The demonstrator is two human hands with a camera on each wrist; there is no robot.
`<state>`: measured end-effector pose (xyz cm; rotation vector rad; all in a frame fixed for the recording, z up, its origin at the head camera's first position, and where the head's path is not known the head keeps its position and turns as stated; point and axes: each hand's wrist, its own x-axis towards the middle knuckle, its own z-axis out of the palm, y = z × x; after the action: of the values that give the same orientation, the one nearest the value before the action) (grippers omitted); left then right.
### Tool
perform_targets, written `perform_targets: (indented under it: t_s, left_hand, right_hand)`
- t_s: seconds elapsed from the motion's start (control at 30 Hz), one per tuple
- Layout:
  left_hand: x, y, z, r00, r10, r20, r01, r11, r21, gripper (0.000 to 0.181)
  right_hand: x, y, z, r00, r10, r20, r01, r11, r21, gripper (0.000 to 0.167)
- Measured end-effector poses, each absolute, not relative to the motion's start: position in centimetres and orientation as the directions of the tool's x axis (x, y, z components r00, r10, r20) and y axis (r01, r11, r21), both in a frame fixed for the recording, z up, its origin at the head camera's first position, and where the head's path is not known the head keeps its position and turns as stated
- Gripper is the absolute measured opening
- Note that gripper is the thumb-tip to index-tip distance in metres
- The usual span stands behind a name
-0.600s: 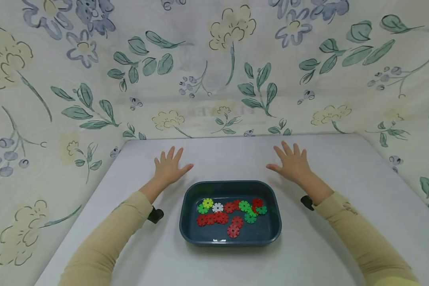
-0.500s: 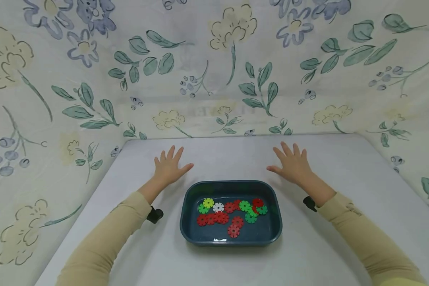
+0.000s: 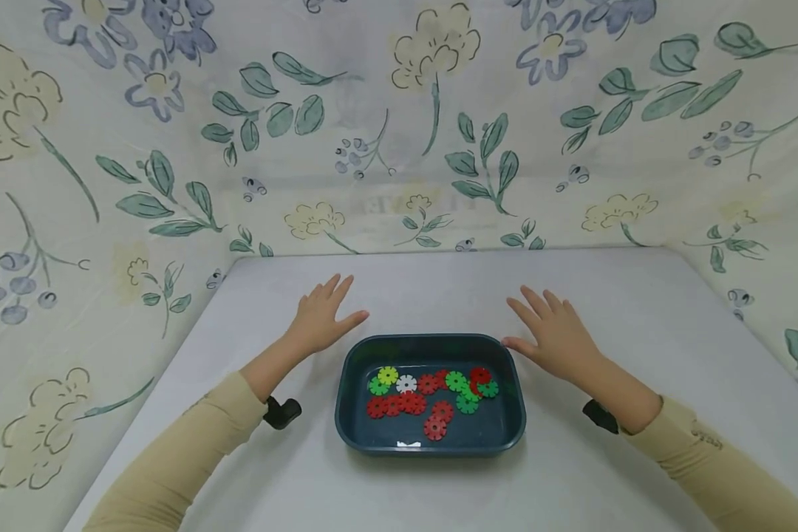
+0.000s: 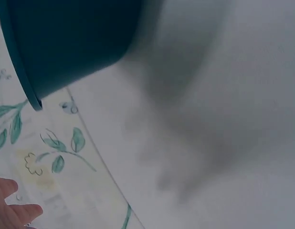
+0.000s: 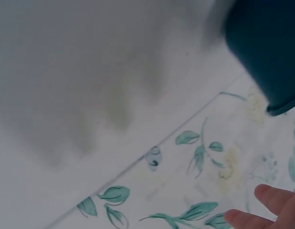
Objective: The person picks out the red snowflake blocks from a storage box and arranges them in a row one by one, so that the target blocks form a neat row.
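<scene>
A dark teal tray (image 3: 431, 443) stands on the white table with several flower-shaped plastic discs in it. Red discs (image 3: 412, 403) make up most of them; green discs (image 3: 467, 403), a yellow-green disc (image 3: 388, 375) and a white disc (image 3: 406, 383) lie among them. My left hand (image 3: 319, 318) hovers beyond the tray's far left corner, fingers spread, holding nothing. At the far right corner my right hand (image 3: 558, 336) has its fingers spread too, its thumb close to the rim; whether it touches I cannot tell. Both wrist views show the tray's outer wall (image 4: 76, 43) and some fingertips (image 5: 276, 198).
The white table (image 3: 432, 288) reaches back to a wall covering with a flower print (image 3: 432, 133). A black wrist camera (image 3: 282, 412) hangs under the left wrist, another black camera (image 3: 601, 416) under the right.
My right hand has come nearer and slightly right, its thumb now by the tray's rim. My left hand has turned a little, its thumb shifting right. The tray and discs keep their places.
</scene>
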<state>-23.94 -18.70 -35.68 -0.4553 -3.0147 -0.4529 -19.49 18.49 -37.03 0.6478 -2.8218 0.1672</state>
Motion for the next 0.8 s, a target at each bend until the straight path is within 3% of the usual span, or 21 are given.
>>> perform_targets:
  t_s: [0.2, 0.37, 0.8]
  left_hand:
    - [-21.9, -16.3, -34.8, -0.913, 0.389, 0.124, 0.408, 0.872, 0.27, 0.075]
    - [-20.6, -14.4, -34.2, -0.858, 0.489, 0.158, 0.514, 0.809, 0.285, 0.073]
    - [-18.6, -10.6, -33.7, -0.78, 0.62, 0.09, 0.605, 0.708, 0.366, 0.067]
  right_hand:
    - [-16.6, 18.1, -37.5, -0.814, -0.49, 0.313, -0.524, 0.851, -0.029, 0.07]
    - [-15.1, 17.7, -38.2, -0.785, -0.55, 0.286, -0.588, 0.806, -0.066, 0.071]
    - [-12.6, 17.2, -38.7, -0.793, -0.589, 0.155, -0.609, 0.777, -0.159, 0.071]
